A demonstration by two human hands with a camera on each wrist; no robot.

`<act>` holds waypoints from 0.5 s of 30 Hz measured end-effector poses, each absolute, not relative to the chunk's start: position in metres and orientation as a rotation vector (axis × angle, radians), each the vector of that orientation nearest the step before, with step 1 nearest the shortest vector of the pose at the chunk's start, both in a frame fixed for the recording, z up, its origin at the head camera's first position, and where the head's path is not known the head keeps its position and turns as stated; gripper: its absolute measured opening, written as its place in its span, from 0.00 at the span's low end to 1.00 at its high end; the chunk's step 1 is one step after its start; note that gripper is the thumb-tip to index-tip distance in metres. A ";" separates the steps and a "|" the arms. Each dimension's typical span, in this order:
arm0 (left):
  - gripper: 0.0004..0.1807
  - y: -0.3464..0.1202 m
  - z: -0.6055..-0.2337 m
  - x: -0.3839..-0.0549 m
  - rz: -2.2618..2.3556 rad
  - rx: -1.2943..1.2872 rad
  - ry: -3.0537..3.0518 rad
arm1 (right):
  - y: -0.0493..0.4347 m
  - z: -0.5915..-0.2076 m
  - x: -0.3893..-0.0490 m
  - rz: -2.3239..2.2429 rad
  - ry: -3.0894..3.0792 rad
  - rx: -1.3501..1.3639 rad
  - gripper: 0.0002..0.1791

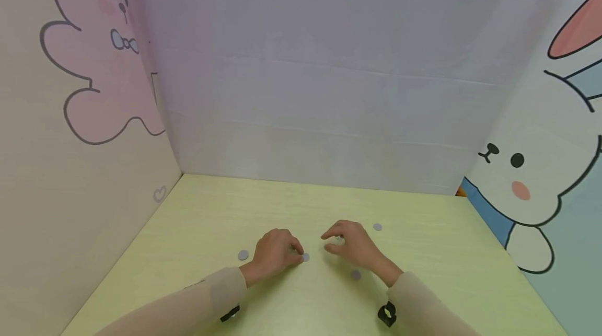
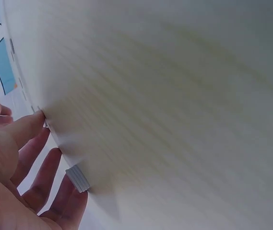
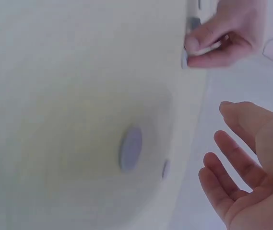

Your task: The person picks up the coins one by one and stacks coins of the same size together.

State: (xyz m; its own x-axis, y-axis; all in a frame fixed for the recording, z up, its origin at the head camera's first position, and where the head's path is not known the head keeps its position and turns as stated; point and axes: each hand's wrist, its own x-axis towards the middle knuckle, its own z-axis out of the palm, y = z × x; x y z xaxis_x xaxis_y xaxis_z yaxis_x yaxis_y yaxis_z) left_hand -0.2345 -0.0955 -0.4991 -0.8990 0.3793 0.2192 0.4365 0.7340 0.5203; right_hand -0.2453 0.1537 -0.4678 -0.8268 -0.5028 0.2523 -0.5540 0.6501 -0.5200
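On the pale yellow counter, near the middle, lies a small grey disc, its edge pinched between the thumb and a finger of the left hand; I cannot tell whether it is lifted at all. The right hand hangs above the surface, fingers loosely bent, thumb well apart from them, with hold of nothing.

A disc this thin and flat could well slip from the fingertips or skid, since they have only its rim to grip. A sideways sweep of the left wrist might topple the short stack of discs just beyond the little finger. The right forearm crosses close by a near disc, and a dropped sleeve could drag it; a far disc lies past that hand. Behind, a pale sheet closes off the counter's back edge.
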 end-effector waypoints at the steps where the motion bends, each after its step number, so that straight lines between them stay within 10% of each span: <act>1: 0.04 -0.096 -0.499 -0.234 -0.886 -0.668 -2.833 | 0.159 -0.465 -0.247 0.933 -2.768 0.878 0.09; 15: 0.05 -0.095 -0.498 -0.232 -0.894 -0.655 -2.842 | 0.210 -0.450 -0.265 0.920 -2.724 0.624 0.13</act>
State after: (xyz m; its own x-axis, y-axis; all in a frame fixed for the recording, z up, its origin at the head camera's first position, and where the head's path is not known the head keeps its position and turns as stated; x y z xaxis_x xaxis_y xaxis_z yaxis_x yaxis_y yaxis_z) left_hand -0.2320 -0.0954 -0.4978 -0.9039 0.3727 0.2099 0.4257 0.7365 0.5257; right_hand -0.2652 0.2096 -0.4503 -0.8911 -0.3270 0.3147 -0.4509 0.7173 -0.5312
